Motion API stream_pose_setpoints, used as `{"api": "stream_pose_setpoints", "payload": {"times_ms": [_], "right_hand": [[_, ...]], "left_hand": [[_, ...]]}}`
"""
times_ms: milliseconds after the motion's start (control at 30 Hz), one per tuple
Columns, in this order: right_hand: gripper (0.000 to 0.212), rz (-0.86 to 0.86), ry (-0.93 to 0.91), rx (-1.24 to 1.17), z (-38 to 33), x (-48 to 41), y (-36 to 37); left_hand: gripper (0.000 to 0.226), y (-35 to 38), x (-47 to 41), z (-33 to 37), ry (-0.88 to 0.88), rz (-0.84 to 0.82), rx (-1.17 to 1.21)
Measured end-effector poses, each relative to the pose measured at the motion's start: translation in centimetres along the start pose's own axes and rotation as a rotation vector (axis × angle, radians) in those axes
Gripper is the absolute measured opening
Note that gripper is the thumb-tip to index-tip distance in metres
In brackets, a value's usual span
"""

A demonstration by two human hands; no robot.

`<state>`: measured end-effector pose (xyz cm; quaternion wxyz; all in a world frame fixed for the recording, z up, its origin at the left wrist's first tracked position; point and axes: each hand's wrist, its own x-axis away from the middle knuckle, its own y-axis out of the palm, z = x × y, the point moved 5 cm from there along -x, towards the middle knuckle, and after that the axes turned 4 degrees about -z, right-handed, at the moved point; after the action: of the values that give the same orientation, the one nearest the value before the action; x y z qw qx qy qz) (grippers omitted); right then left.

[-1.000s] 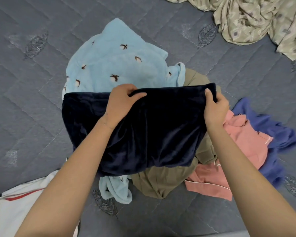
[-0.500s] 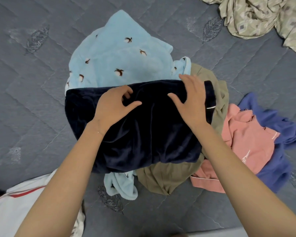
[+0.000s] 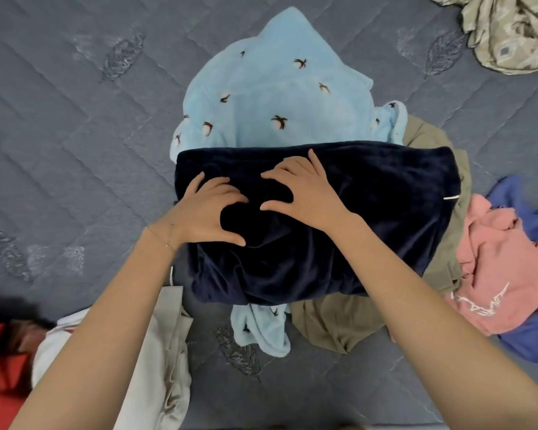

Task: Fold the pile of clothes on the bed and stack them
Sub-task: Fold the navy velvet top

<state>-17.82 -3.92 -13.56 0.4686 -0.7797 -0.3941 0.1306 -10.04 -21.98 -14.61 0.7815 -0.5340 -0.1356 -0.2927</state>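
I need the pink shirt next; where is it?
In the head view, the pink shirt lies at right on the blue garment, beside the olive garment.

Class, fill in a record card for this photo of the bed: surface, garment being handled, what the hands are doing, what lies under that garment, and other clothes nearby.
Surface: grey quilted bed
Garment handled: navy garment, folded, atop the pile
Hands: left hand and right hand lie flat on it, side by side, fingers spread
Underneath: light blue fleece, olive garment
Right of pile: pink garment, blue garment
Lower left: cream garment
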Motion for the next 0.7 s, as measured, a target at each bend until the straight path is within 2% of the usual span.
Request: {"api": "stream_pose_setpoints", "payload": {"times_ms": [67, 133, 200, 267, 333, 433, 533, 600, 700], "right_hand": [[0.069, -0.097, -0.036, 0.035, -0.7, -0.4, 0.4], [0.070, -0.180, -0.052, 0.038, -1.2, -0.6, 0.9], [0.063, -0.239, -0.025, 0.034, -1.5, -0.6, 1.3], [0.047, -0.267, 0.026, 0.061, -1.9, -0.7, 1.7], [0.037, -0.216, 0.092, 0.045, -2.2, -1.0, 1.7], [0.031, 0.060, 0.182, -0.053, -2.4, -1.9, 0.9], [0.029, 0.322, 0.271, -0.109, -2.3, -2.6, -0.5], [0.028, 0.365, 0.296, -0.100, -2.6, -3.3, -0.8], [0.024, 0.387, 0.279, -0.138, -3.2, -3.9, -0.9]], "left_hand": [[0.110, 0.8, 0.8, -1.4, 0.008, -0.004, -0.008], [0.104, 1.3, 1.7, -2.7, 0.004, 0.033, 0.012], [0.070, 1.5, 2.3, -3.8, 0.002, 0.153, 0.084], [0.033, 1.3, 2.8, -4.7, 0.018, 0.313, 0.133], [0.015, 1.0, 3.1, -5.3, 0.022, 0.408, 0.149], [0.016, -0.6, 3.5, -5.4, 0.015, 0.520, 0.245], [0.024, -2.1, 4.0, -5.1, 0.060, 0.563, 0.195], [0.029, -2.0, 4.1, -5.6, 0.046, 0.532, 0.180], [0.048, -1.4, 3.9, -7.3, -0.084, 0.466, 0.226]]}}
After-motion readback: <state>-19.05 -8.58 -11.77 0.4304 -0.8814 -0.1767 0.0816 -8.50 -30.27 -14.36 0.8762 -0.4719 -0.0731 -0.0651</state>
